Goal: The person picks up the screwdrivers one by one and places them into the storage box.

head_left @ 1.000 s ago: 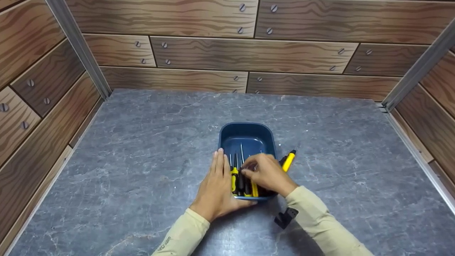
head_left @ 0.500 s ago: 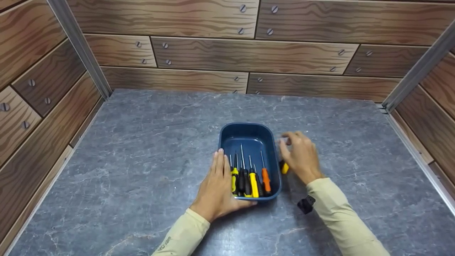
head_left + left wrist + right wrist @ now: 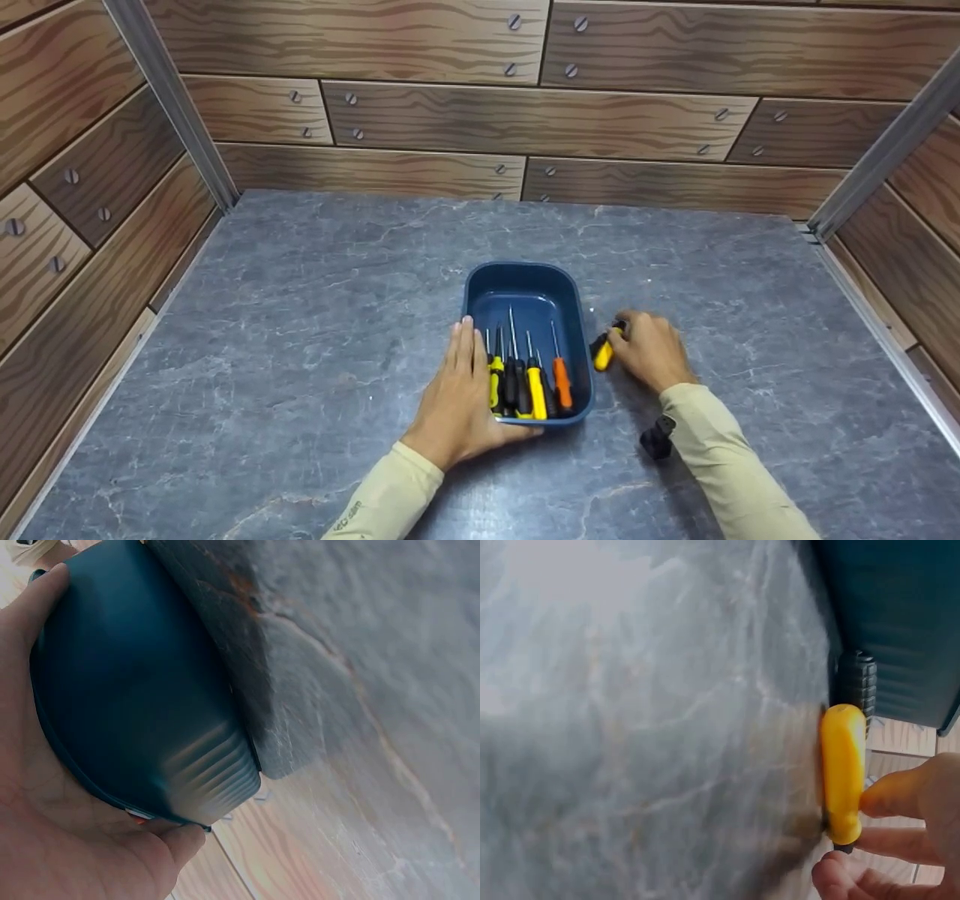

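A blue oblong box (image 3: 525,271) lies open-topped on the table, with several screwdrivers side by side in its near half, one orange-handled (image 3: 562,384). My left hand (image 3: 459,397) rests against its near left corner, fingers straight along the left wall and thumb along the front wall. The left wrist view shows the same hand around the box's outer wall (image 3: 127,667). To the right of the box, my right hand (image 3: 654,349) pinches a yellow-handled screwdriver (image 3: 844,765) near its shaft end. A black ribbed handle (image 3: 859,679) lies beside it, close to the box.
The grey marbled table (image 3: 337,262) extends around the box on all sides. Wood-patterned panels (image 3: 420,120) stand at the back and at both sides, with metal posts (image 3: 169,105) at the rear corners.
My right hand has left the inside of the box, moved right and come down onto the yellow screwdriver. An orange screwdriver is now visible in the box. My left hand has stayed put.
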Available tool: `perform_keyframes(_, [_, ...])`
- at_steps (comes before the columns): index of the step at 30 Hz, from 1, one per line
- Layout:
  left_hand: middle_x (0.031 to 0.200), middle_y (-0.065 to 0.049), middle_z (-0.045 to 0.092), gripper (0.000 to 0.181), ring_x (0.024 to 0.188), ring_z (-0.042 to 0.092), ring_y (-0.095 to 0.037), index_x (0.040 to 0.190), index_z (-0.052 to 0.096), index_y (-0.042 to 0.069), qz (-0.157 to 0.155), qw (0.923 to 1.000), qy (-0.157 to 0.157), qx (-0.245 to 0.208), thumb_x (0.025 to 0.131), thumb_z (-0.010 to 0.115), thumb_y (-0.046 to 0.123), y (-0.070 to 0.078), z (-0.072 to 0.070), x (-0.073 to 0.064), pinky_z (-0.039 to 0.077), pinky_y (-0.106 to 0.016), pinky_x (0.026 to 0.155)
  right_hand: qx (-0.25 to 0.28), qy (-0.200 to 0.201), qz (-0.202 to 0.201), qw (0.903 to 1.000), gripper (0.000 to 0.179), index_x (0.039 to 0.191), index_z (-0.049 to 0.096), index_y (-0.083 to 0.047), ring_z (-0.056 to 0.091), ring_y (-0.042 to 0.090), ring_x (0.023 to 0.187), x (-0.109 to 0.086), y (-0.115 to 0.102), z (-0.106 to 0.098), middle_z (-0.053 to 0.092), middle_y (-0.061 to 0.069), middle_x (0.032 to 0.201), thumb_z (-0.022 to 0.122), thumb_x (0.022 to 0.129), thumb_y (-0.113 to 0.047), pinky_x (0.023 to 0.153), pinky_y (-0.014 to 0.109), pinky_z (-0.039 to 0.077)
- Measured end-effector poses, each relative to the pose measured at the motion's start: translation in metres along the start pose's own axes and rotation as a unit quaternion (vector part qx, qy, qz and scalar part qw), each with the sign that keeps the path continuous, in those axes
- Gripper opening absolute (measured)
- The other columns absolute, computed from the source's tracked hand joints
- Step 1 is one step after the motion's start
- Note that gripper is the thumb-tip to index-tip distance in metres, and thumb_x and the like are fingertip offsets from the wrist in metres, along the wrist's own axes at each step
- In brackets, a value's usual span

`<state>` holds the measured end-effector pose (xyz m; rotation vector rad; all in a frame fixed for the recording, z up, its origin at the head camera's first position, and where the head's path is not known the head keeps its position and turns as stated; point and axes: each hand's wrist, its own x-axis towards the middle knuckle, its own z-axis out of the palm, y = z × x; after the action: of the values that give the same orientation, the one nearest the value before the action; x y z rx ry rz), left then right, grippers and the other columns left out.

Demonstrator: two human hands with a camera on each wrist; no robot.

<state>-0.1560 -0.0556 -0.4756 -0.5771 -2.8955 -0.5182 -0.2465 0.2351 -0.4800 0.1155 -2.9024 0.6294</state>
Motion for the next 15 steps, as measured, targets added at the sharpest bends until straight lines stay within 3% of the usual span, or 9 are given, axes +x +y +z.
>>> perform_keyframes(8, [0.164,-0.032,0.008,0.14,0.152,0.013,-0.044,0.155,0.023,-0.012,-0.001,1.0,-0.004,0.003,0.067,0.065,0.088,0.0005,0.0003,0.0009,0.024,-0.045,0.121,0.016,-0.012,0.011,0.9997,0.02,0.098,0.073,0.002,0.062,0.035,0.076,0.0015,0.0013,-0.0027,0.069,0.019,0.085,0.066,0.085,-0.011,0.07,0.054,0.051])
perform_keyframes(15, [0.163,-0.033,0.011,0.14,0.151,0.016,-0.045,0.153,0.025,-0.014,0.006,0.9999,0.007,0.008,0.066,0.065,0.088,-0.0004,0.0025,0.0002,0.025,-0.045,0.121,0.015,-0.03,0.032,0.9989,0.018,0.095,0.073,0.001,0.064,0.038,0.08,-0.0002,-0.0002,-0.0072,0.07,0.023,0.089,0.067,0.081,-0.008,0.075,0.054,0.052])
